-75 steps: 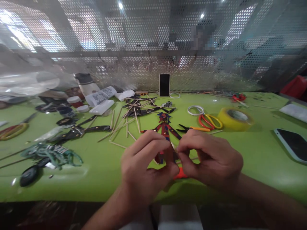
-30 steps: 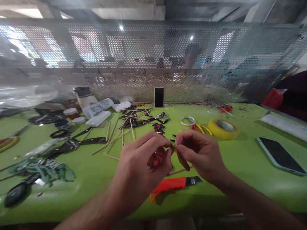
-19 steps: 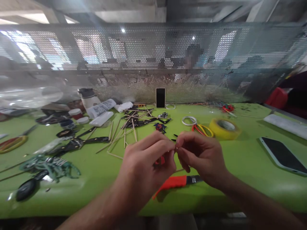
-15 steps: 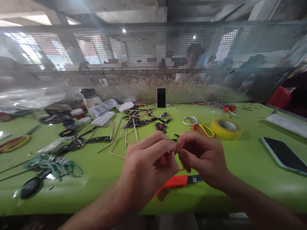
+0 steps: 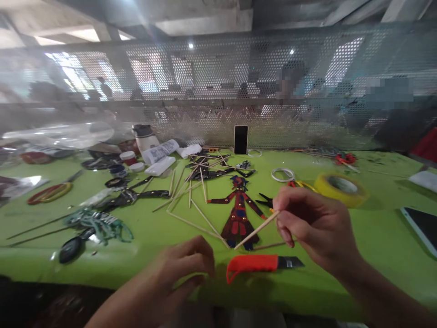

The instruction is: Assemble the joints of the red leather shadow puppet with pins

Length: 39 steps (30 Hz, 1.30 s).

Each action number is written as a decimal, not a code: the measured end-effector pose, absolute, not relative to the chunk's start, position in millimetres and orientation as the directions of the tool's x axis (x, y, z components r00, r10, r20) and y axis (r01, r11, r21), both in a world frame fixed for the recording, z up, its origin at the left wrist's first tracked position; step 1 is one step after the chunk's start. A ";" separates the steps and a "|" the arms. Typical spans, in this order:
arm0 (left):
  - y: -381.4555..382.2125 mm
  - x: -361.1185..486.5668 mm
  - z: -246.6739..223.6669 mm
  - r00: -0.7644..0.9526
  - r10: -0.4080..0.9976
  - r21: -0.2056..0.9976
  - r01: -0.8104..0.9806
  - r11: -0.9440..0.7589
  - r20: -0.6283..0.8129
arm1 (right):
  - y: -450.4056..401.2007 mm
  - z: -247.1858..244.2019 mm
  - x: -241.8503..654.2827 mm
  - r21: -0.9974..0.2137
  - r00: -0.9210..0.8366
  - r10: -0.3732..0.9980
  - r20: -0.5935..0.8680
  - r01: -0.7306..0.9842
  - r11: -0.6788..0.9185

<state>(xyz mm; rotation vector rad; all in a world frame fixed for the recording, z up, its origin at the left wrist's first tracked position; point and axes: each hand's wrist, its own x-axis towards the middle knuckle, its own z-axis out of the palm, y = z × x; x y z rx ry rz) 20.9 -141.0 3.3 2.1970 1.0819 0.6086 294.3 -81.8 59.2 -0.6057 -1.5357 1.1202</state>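
Observation:
Between the thumb and fingertips of my right hand [image 5: 312,223] is a thin wooden stick [image 5: 256,231], slanting down to the left across the skirt of a jointed figure. This flat puppet [image 5: 241,200], dark red and blue with gold-coloured fasteners, lies on the green table with its arms spread; thin sticks run near its hands and hem. My left hand [image 5: 186,269], empty, hovers by the front edge, fingers loosely bent and thumb apart. To its right lies a red-handled utility knife [image 5: 254,263]. Black-tipped pliers [image 5: 264,200] are partly hidden behind my right hand.
Yellow tape [image 5: 341,187], a white ring [image 5: 282,174] and a phone [image 5: 419,228] lie to the right. On the left are scissors [image 5: 51,192], green cord [image 5: 99,223], black jointed pieces [image 5: 129,198] and loose sticks. A second phone [image 5: 241,140] stands before the perforated screen.
My hands, which were together over the puppet, have parted. The left moved down and left, empty; the right moved right, and the stick now shows in it. The view has turned slightly left.

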 end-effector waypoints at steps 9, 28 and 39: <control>-152.1 11.6 11.6 0.616 0.764 0.811 0.340 -0.476 0.190 | -75.5 49.0 295.9 -0.900 -0.278 0.857 0.434 -0.172 0.400; -55.0 92.1 41.4 0.567 0.768 0.824 0.256 -0.506 0.296 | -66.4 44.2 293.4 -0.806 -0.197 0.787 0.585 -0.032 0.591; -58.1 74.0 21.8 0.627 0.732 0.883 0.146 -0.445 0.266 | -62.3 20.0 271.8 -0.937 -0.326 0.880 0.346 -0.173 0.304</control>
